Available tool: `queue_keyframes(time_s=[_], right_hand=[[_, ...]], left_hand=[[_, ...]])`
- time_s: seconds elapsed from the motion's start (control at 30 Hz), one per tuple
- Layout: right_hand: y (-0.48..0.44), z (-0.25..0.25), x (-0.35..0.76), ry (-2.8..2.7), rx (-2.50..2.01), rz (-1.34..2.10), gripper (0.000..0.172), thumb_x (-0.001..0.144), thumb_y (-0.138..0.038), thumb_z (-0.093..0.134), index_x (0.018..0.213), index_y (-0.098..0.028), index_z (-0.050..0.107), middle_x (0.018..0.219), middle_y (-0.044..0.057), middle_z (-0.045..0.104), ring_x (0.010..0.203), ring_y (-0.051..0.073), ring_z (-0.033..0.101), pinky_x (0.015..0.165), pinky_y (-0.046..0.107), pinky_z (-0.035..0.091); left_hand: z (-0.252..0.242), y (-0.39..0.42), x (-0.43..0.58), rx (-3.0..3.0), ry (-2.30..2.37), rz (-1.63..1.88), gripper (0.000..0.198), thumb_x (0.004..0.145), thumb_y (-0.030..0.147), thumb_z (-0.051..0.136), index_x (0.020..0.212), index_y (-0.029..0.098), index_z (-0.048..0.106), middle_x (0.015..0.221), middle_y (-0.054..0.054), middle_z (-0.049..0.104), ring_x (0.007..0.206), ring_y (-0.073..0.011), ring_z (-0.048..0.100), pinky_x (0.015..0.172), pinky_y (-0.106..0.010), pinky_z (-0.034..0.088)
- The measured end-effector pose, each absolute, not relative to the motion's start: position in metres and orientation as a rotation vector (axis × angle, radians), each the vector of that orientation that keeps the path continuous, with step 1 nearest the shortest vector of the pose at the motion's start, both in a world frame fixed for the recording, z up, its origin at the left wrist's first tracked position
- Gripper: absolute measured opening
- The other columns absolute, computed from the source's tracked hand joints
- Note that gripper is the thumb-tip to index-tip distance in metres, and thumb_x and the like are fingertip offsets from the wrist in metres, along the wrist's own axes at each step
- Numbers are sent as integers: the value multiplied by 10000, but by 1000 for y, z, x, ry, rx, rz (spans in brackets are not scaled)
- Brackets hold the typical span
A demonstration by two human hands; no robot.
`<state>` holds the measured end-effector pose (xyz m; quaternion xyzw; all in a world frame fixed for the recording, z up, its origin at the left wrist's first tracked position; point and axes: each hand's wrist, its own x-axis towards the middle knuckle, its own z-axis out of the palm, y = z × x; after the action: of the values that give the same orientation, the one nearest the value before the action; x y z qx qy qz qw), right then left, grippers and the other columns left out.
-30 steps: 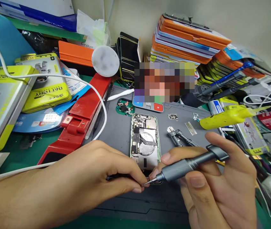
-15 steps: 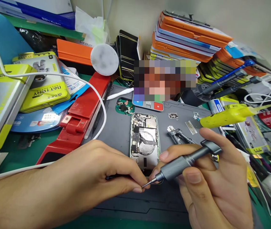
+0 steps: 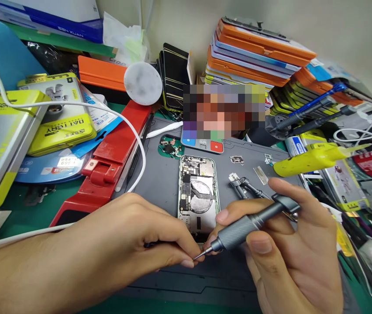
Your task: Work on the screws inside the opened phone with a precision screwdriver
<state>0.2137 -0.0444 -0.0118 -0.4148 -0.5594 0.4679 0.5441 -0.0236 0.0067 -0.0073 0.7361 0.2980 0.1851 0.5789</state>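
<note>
An opened phone (image 3: 199,192) with its insides bare lies lengthwise on a grey work mat (image 3: 160,174). My right hand (image 3: 291,253) grips a grey precision screwdriver (image 3: 248,226), its tip down at the phone's near end. My left hand (image 3: 133,244) rests on the mat beside it, fingers pinched on a thin dark tool at the same spot, touching the screwdriver tip. The phone's near edge is hidden behind both hands.
Tweezers (image 3: 248,186) and small metal parts lie on the mat right of the phone. A yellow tool (image 3: 307,160) and blue-handled tools (image 3: 307,109) are at right. A red holder (image 3: 114,157), white cable (image 3: 130,126), battery boxes (image 3: 58,126) and stacked orange cases (image 3: 254,48) crowd the rest.
The screwdriver's handle has tilted lower and my right hand has shifted slightly left. The tip stays at the phone's near end. My left hand has hardly moved.
</note>
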Motion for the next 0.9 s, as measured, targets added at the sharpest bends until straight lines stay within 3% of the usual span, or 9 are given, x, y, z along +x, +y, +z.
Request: queue_keyframes(time_s=[0.4, 0.73, 0.9], right_hand=[[-40, -11, 215, -1409, -1064, 982, 366, 1090, -295, 731, 1422, -392, 612, 991, -12, 858, 795, 168, 826, 728, 281, 746], [-37, -10, 218, -1291, -1102, 1071, 335, 1059, -339, 768, 1371, -405, 667, 936, -9, 866, 759, 174, 836, 658, 248, 728], [-35, -9, 216, -1255, -1108, 1112, 328, 1067, -365, 767, 1372, -387, 650, 945, -33, 870, 754, 119, 825, 700, 177, 705]], left_hand=[[-5, 6, -25, 1730, 671, 428, 169, 1074, 182, 735, 1086, 239, 894, 950, 58, 886, 796, -48, 818, 753, -8, 549], [-3, 4, -25, 1704, 706, 419, 171, 1076, 218, 740, 1102, 280, 897, 948, 58, 885, 736, -71, 800, 694, -67, 574], [-5, 4, -23, 1591, 686, 418, 183, 1067, 203, 742, 1096, 274, 908, 949, 36, 893, 703, -87, 804, 690, -100, 603]])
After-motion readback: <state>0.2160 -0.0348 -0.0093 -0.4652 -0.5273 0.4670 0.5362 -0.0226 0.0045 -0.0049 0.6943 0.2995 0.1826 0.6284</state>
